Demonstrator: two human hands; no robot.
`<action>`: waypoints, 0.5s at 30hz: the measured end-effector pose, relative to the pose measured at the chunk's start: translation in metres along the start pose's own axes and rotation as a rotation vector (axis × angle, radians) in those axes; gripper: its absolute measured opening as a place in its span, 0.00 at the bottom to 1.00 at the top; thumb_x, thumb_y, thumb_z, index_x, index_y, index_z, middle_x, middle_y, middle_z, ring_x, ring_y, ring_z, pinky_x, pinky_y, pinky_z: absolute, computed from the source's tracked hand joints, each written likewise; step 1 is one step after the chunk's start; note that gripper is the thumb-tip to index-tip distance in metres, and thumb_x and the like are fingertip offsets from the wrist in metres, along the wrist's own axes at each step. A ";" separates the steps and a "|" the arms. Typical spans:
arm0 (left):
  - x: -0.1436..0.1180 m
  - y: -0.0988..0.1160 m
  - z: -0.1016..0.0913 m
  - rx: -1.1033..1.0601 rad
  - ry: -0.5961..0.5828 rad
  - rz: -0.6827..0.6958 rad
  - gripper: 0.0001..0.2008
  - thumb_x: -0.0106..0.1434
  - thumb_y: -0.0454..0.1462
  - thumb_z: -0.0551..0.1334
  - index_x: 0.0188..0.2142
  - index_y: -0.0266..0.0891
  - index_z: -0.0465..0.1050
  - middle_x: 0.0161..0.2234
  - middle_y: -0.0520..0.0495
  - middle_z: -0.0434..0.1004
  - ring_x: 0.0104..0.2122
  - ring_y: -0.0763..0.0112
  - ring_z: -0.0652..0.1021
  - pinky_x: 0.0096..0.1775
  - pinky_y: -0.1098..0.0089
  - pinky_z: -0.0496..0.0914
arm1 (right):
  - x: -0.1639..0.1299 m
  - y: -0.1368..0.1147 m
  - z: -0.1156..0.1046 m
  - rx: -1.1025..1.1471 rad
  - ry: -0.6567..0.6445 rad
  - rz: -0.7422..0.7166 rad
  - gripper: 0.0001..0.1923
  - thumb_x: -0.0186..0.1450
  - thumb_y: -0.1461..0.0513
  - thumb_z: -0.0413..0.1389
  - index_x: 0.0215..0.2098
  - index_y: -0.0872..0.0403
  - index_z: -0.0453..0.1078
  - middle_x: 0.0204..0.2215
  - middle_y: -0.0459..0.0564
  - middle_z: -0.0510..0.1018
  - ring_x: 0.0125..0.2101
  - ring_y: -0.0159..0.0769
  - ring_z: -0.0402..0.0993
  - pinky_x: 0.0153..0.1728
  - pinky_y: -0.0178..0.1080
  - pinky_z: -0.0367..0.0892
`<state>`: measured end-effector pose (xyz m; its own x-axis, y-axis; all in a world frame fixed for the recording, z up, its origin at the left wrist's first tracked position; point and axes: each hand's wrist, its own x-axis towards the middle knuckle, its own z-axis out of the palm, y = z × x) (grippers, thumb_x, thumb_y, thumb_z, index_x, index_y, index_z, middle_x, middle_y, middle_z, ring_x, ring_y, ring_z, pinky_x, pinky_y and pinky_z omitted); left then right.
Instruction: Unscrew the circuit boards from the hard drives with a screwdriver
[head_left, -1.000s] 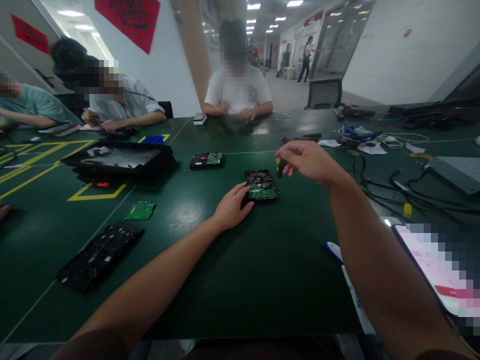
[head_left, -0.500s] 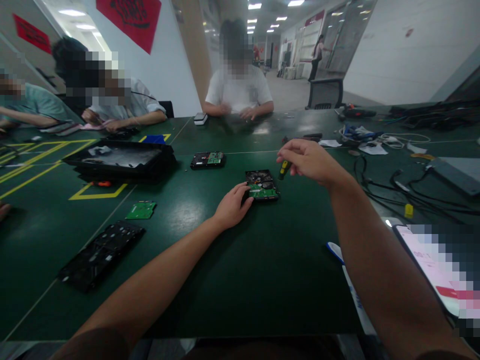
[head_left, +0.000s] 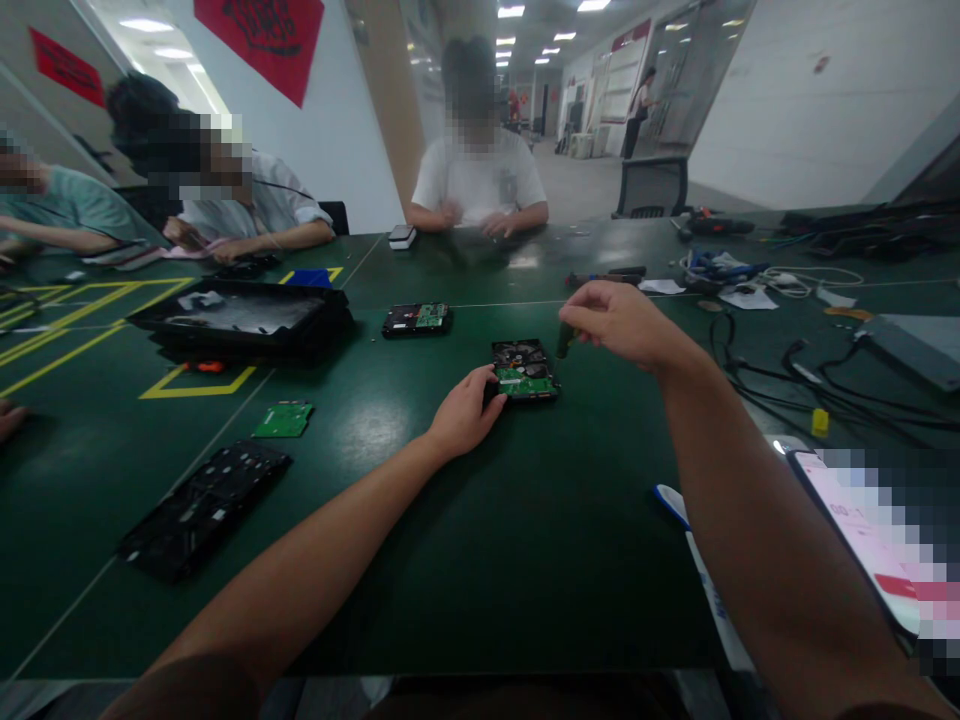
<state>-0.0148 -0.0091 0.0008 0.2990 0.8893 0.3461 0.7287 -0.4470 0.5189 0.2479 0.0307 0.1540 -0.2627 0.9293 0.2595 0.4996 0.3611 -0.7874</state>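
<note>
A hard drive (head_left: 534, 384) with a green circuit board along its near side lies flat on the table. My left hand (head_left: 466, 412) grips its left edge, thumb at the near side and fingers on top. Above the drive's right edge, my right hand (head_left: 616, 322) pinches the top of a screwdriver (head_left: 563, 342) between its fingertips. The screwdriver stands nearly upright, slightly tilted, its thin shaft reaching down to the board's right side. Whether the tip sits in a screw is too small to tell.
Another hard drive (head_left: 417, 319) lies farther back. To the left are a loose green circuit board (head_left: 283, 419), a black drive-like part (head_left: 206, 505) and a black tray (head_left: 244, 340). Cables (head_left: 795, 380) and a phone (head_left: 847, 520) lie right. People sit across and left.
The screwdriver has turned in my right fingers; its yellow handle marking now looks dark. My right hand has shifted very slightly. My left hand and the drive stay put.
</note>
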 end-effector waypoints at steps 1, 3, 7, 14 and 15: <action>0.000 0.000 0.000 0.001 -0.001 0.003 0.15 0.73 0.40 0.61 0.57 0.42 0.66 0.66 0.37 0.70 0.63 0.53 0.75 0.64 0.50 0.71 | 0.000 0.000 0.000 0.006 -0.005 0.001 0.12 0.66 0.53 0.67 0.35 0.51 0.75 0.27 0.49 0.79 0.25 0.34 0.73 0.23 0.37 0.67; 0.000 0.000 0.000 0.003 -0.003 0.011 0.15 0.73 0.40 0.61 0.57 0.41 0.66 0.66 0.36 0.70 0.63 0.53 0.75 0.64 0.51 0.71 | -0.001 -0.001 0.001 0.029 -0.031 -0.011 0.13 0.67 0.52 0.67 0.36 0.51 0.74 0.29 0.49 0.80 0.24 0.33 0.72 0.22 0.37 0.66; 0.000 0.000 0.000 0.000 -0.002 0.012 0.15 0.73 0.40 0.61 0.57 0.41 0.66 0.66 0.35 0.70 0.63 0.53 0.75 0.64 0.50 0.71 | -0.001 -0.003 0.005 0.098 -0.070 -0.034 0.14 0.71 0.50 0.63 0.37 0.51 0.73 0.29 0.49 0.80 0.24 0.31 0.72 0.23 0.37 0.68; 0.000 0.002 -0.001 0.005 -0.002 0.016 0.15 0.73 0.40 0.61 0.56 0.43 0.66 0.66 0.37 0.70 0.64 0.53 0.75 0.64 0.49 0.70 | 0.000 -0.002 0.003 0.098 -0.079 -0.038 0.13 0.71 0.50 0.63 0.41 0.50 0.75 0.27 0.47 0.78 0.26 0.34 0.73 0.25 0.37 0.70; 0.000 0.002 -0.001 0.005 -0.003 0.017 0.14 0.73 0.40 0.61 0.56 0.43 0.66 0.66 0.37 0.70 0.64 0.53 0.75 0.64 0.49 0.70 | 0.000 -0.001 0.003 0.080 -0.068 -0.048 0.13 0.70 0.50 0.64 0.40 0.50 0.76 0.27 0.47 0.78 0.27 0.33 0.73 0.25 0.37 0.69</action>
<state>-0.0146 -0.0103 0.0025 0.3131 0.8818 0.3527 0.7268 -0.4615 0.5087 0.2449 0.0302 0.1538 -0.3417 0.9026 0.2617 0.4185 0.3954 -0.8176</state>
